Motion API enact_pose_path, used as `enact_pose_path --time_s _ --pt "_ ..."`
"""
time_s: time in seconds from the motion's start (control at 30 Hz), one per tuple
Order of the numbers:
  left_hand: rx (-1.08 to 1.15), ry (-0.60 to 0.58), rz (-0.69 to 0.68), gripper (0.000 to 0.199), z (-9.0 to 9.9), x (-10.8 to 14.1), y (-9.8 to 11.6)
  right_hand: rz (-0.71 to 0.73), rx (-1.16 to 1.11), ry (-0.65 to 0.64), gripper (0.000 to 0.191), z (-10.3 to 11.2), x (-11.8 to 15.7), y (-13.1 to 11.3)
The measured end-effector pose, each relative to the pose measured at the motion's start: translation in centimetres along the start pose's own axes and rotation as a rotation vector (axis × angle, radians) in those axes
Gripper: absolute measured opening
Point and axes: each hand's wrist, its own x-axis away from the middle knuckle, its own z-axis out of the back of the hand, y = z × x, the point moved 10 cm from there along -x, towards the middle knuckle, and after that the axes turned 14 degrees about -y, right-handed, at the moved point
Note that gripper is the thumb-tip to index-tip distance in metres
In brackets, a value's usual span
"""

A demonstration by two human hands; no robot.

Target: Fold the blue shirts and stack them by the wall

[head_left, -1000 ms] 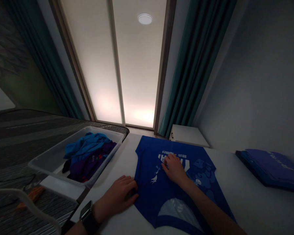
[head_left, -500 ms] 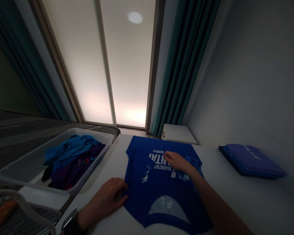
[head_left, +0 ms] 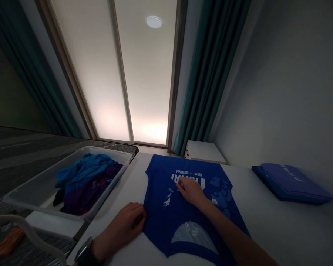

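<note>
A blue sleeveless shirt (head_left: 161,218) with white lettering lies spread on the white table (head_left: 133,181), its neckline towards me. My right hand (head_left: 191,189) is over the lettering at the shirt's middle, fingers curled and closed; whether fabric is pinched under them is hidden. At the shirt's left edge rests my left hand (head_left: 127,223), wearing a dark watch on the wrist. Its fingers are bent together around the edge of the fabric, with the tips partly hidden.
A clear plastic bin (head_left: 41,184) at the left holds blue and purple clothes (head_left: 84,173). Folded garments (head_left: 294,183) are stacked at the right of the table. A white cabinet (head_left: 205,151) stands beyond the far edge, and a pale curved tube (head_left: 33,236) is at the lower left.
My right hand has moved left and slightly towards me across the lettering. My left hand's fingers have drawn closer together. The view has shifted slightly.
</note>
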Motion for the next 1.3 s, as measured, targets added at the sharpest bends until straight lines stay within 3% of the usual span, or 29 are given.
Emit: enact_pose_path --time_s 0.37,0.5,0.63,0.8,0.97,1.17,1.3 --pt "0.107 0.012 -0.010 0.015 0.1 0.7 -0.8 0.004 -0.059 -0.069 0.010 -0.6 -0.4 0.5" --pt "0.200 0.079 0.034 0.021 1.4 0.2 -1.8 0.108 -0.226 -0.256 0.021 0.4 0.0 0.4" --pt "0.079 0.143 -0.047 0.025 2.9 -1.7 -0.4 0.073 -0.331 -0.344 0.035 2.6 1.3 2.3" --pt "-0.152 0.066 -0.189 0.042 2.2 -6.4 3.0 -0.013 -0.282 -0.208 0.041 3.9 3.0 6.1" --pt "-0.267 -0.002 -0.200 0.049 0.3 -10.2 4.2 -0.084 -0.099 -0.090 0.044 1.8 4.3 9.5" --pt "-0.254 -0.019 -0.202 0.052 -1.7 -10.6 3.2 -0.077 -0.010 0.036 0.044 -0.1 4.2 10.8" --pt "-0.190 0.025 -0.207 0.047 -0.7 -9.9 2.8 -0.096 -0.018 0.142 0.044 1.2 4.3 13.3"
